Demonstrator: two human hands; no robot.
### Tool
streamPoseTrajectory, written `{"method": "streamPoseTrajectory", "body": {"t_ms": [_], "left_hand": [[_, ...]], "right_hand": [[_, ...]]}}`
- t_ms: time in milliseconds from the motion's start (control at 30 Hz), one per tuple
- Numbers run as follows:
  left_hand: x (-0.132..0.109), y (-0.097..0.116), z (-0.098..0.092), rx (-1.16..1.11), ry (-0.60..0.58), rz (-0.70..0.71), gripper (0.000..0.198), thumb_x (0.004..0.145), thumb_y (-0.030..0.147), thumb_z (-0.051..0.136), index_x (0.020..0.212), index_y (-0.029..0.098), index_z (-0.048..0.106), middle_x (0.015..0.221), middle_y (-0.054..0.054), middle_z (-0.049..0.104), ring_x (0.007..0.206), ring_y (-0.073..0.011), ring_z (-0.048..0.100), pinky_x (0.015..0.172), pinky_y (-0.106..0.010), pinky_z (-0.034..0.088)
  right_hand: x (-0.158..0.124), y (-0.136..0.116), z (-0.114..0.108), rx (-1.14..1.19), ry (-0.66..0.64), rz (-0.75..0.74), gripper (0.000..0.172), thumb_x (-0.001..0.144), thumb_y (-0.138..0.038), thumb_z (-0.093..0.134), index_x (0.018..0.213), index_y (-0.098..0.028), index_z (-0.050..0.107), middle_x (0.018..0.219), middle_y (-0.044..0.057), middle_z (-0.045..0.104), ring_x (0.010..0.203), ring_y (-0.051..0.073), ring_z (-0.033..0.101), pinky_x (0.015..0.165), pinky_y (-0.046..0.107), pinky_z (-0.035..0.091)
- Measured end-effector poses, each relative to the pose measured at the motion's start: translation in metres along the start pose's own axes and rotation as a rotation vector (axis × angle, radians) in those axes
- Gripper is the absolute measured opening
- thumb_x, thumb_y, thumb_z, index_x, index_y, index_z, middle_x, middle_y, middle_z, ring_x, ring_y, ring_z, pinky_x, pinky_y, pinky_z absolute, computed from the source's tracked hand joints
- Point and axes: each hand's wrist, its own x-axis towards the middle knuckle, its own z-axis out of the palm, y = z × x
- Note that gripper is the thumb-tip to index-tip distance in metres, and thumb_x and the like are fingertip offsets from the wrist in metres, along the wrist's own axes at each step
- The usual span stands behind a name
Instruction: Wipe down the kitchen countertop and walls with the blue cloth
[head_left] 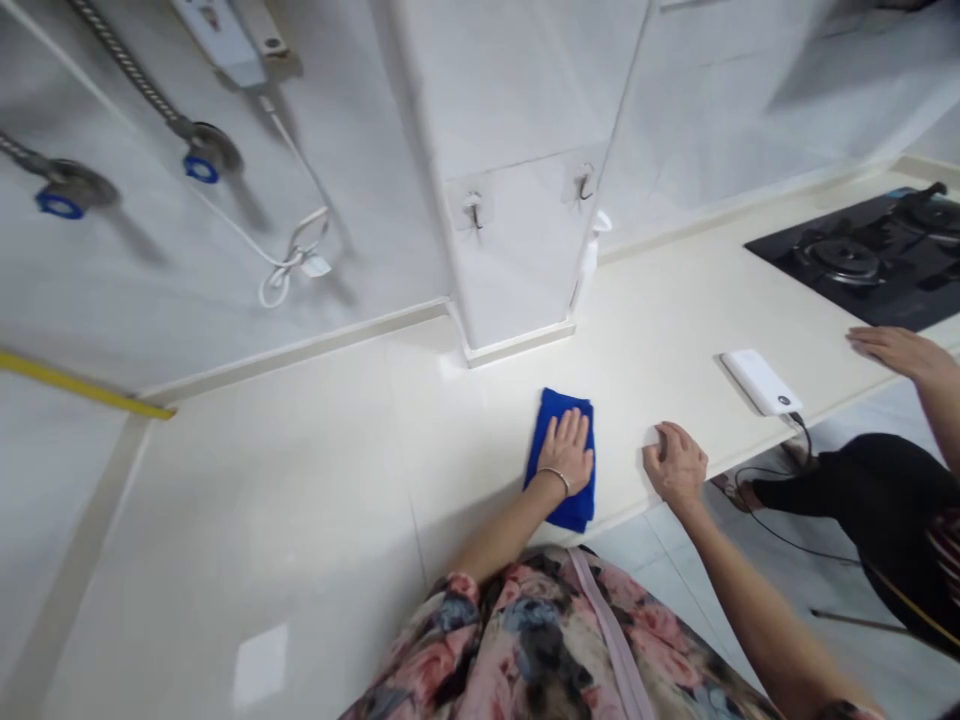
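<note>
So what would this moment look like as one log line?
left hand: flat on blue cloth | right hand: loosely curled, countertop edge | white device: on countertop

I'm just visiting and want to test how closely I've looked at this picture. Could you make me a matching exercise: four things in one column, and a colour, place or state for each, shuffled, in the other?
Things
1. Cloth
2. The camera wearer's left hand
3. Stove
4. Small device

Descriptions
A. White, with a dark cable at one end
B. Black, with round burners
C. Blue, lying under a hand
D. Has a bracelet at its wrist

Right pairs: 1-C, 2-D, 3-B, 4-A
</note>
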Motion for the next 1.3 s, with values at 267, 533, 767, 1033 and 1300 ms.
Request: {"method": "streamPoseTrajectory", "body": {"t_ms": [267, 533, 767, 1033, 1300], "left_hand": [[-0.017, -0.033, -0.008, -0.170, -0.018, 0.065, 0.068, 0.102, 0.045, 0.034, 0.165, 0.019, 0.028, 0.174, -0.007, 0.021, 0.161, -0.0219, 0.019, 0.134, -0.045, 0.015], [-0.147, -0.246, -0.082, 0.001, 0.144, -0.740, 0.069, 0.102, 0.040, 0.030, 0.164, 0.011, 0.028, 0.173, -0.013, 0.020, 0.161, -0.0280, 0.019, 0.132, -0.050, 0.016], [-0.351, -0.302, -0.096, 0.126, 0.159, -1.407, 0.073, 0.100, 0.047, 0.021, 0.164, 0.011, 0.024, 0.174, -0.007, 0.018, 0.161, -0.0231, 0.019, 0.131, -0.045, 0.020], [-0.372, -0.202, -0.067, 0.091, 0.305, -1.419, 0.079, 0.097, 0.053, 0.019, 0.166, 0.013, 0.022, 0.174, -0.008, 0.014, 0.160, -0.0318, 0.020, 0.132, -0.053, 0.019], [-0.275, -0.102, -0.039, 0.033, 0.223, -1.127, 0.078, 0.101, 0.043, 0.026, 0.162, -0.005, 0.021, 0.171, -0.028, 0.017, 0.162, -0.0350, 0.011, 0.131, -0.058, 0.014]], "right_hand": [[0.002, 0.003, -0.004, 0.004, -0.016, -0.003, 0.044, 0.084, -0.026, 0.052, 0.126, -0.019, 0.064, 0.137, 0.013, 0.062, 0.123, 0.030, 0.055, 0.106, 0.045, 0.040], [0.002, 0.003, -0.009, 0.009, -0.031, -0.024, 0.045, 0.086, -0.025, 0.050, 0.128, -0.017, 0.063, 0.138, 0.015, 0.061, 0.123, 0.031, 0.055, 0.107, 0.048, 0.041], [0.003, 0.005, -0.010, 0.050, -0.033, -0.021, 0.044, 0.087, -0.025, 0.050, 0.127, -0.017, 0.064, 0.140, 0.015, 0.061, 0.125, 0.032, 0.056, 0.108, 0.051, 0.042], [0.004, 0.002, -0.013, 0.015, -0.020, -0.012, 0.043, 0.085, -0.023, 0.051, 0.126, -0.016, 0.064, 0.136, 0.016, 0.063, 0.126, 0.031, 0.057, 0.109, 0.050, 0.042], [0.003, 0.007, -0.011, 0.065, -0.083, 0.013, 0.046, 0.089, -0.021, 0.049, 0.133, -0.016, 0.059, 0.142, 0.017, 0.057, 0.133, 0.031, 0.050, 0.116, 0.052, 0.034]]}}
